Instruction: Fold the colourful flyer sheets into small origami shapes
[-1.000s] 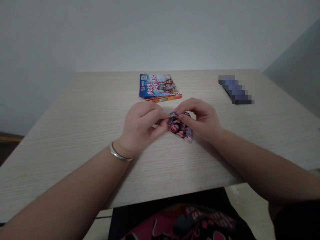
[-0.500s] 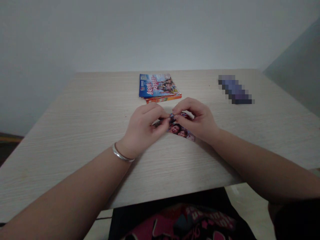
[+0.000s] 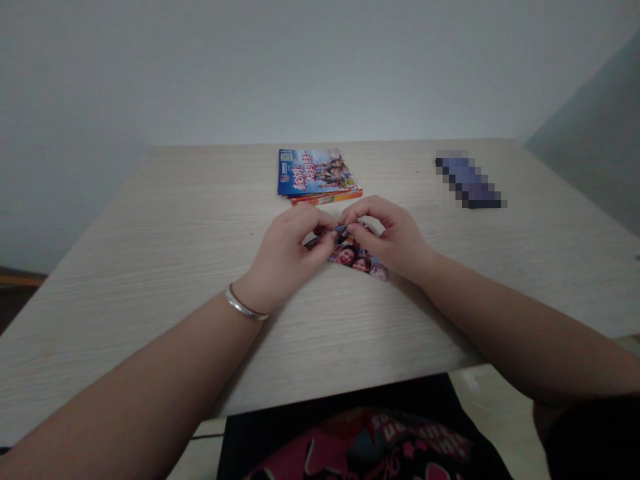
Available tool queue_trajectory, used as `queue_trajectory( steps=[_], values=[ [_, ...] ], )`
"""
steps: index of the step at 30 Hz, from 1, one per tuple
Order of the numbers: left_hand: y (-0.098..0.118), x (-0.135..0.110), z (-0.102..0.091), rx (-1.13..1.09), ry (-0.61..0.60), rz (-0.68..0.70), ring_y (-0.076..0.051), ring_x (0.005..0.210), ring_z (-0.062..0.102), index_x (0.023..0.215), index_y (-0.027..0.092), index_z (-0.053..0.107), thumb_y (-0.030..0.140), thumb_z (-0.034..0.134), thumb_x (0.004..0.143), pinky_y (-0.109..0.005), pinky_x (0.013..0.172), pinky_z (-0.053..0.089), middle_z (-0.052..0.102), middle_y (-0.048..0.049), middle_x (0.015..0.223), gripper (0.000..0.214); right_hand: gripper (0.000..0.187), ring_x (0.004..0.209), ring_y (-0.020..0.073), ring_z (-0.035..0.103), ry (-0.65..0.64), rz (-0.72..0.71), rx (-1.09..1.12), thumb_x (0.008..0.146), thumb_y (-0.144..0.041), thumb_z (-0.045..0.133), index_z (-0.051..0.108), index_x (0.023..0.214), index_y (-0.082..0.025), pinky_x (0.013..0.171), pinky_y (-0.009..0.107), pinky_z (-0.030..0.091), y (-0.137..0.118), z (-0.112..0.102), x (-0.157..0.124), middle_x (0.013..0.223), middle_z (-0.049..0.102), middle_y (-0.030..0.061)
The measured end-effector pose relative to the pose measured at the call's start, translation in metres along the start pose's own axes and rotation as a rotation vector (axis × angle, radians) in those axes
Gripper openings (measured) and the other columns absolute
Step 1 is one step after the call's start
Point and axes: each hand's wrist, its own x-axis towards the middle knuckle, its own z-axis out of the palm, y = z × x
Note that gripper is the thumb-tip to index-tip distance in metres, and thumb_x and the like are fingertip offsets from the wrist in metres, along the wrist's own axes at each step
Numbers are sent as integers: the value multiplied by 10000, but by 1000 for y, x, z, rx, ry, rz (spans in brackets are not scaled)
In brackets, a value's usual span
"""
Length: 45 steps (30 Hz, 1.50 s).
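Observation:
A printed leaflet [image 3: 356, 261] with photos of people on it is held low over the table, in front of me. My left hand [image 3: 287, 250] is closed, thumb and forefinger pinching the leaflet's upper edge. Right beside those fingertips, my right hand [image 3: 397, 237] pinches the same edge, its thumb on the near face. Fingers and palms cover both ends of the leaflet. Just beyond my hands lies a stack of leaflets [image 3: 320, 172] with a blue printed cover on top and orange edges below.
A dark, pixelated flat object [image 3: 470, 181] lies at the back right of the pale wood-grain table [image 3: 165, 267]. The table's far edge is close to a plain wall [image 3: 320, 73]. Its near edge runs just in front of my lap.
My right fingertips have shifted slightly left along the leaflet's upper edge, and a bit more of that edge shows. The stack and the pixelated object stay in place.

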Motion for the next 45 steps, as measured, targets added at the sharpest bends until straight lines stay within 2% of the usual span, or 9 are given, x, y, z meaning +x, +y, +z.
queue_trajectory(
  steps=[3,8,12,17,20,24,28,42,45],
  values=[
    [2,0,0,14,-37,-10,-146,726,565,825,187,617,164,599,893,-286,688,439,614,10,759,74,48,883,188,665,-13,-16,17,856,-212,633,681,851,-215,859,372,509,0,0,1,891,732,33],
    [2,0,-1,-4,-8,-36,-156,726,557,769,184,599,189,603,908,-304,695,435,592,3,737,139,39,868,190,659,28,95,65,827,-216,630,666,839,-211,835,375,514,3,2,-1,883,714,37],
    [2,0,-2,-6,-21,-53,-159,726,549,762,187,594,190,592,907,-312,695,432,585,0,738,145,38,872,192,657,20,69,74,818,-207,625,662,812,-215,852,385,508,4,3,-1,869,713,32],
    [1,0,-1,2,-9,-114,-159,732,550,746,192,574,207,586,893,-310,694,435,595,1,747,148,44,870,196,662,40,175,117,819,-251,641,662,829,-213,853,393,518,7,5,-2,886,711,39],
    [1,0,0,22,-36,-167,-155,730,561,772,187,590,212,575,892,-301,689,442,620,-2,764,123,15,874,194,657,37,132,103,801,-223,643,645,789,-214,878,394,507,9,5,-1,879,708,36],
    [3,1,-1,68,-101,-127,-169,759,594,850,186,647,239,588,900,-314,722,452,663,-9,805,94,37,870,195,655,27,52,62,799,-198,645,638,770,-219,873,389,494,9,4,0,868,711,27],
    [4,3,-3,79,-114,-75,-166,720,582,752,186,617,221,572,916,-315,704,437,643,-9,754,173,43,873,201,665,7,12,63,785,-176,631,626,790,-218,865,392,495,8,4,0,885,714,32],
    [3,2,-4,31,-81,-66,-172,702,548,723,201,592,252,584,915,-323,678,428,576,-7,701,199,72,1010,219,659,-32,19,45,789,-178,628,605,821,-238,977,449,478,6,-1,0,1030,719,56],
    [1,1,-4,1,-15,-68,-170,731,551,731,200,572,225,581,912,-320,697,436,577,-6,732,183,118,1087,223,642,-35,20,87,820,-205,630,613,932,-236,1031,454,459,8,-2,-2,1109,701,69]
  ],
)
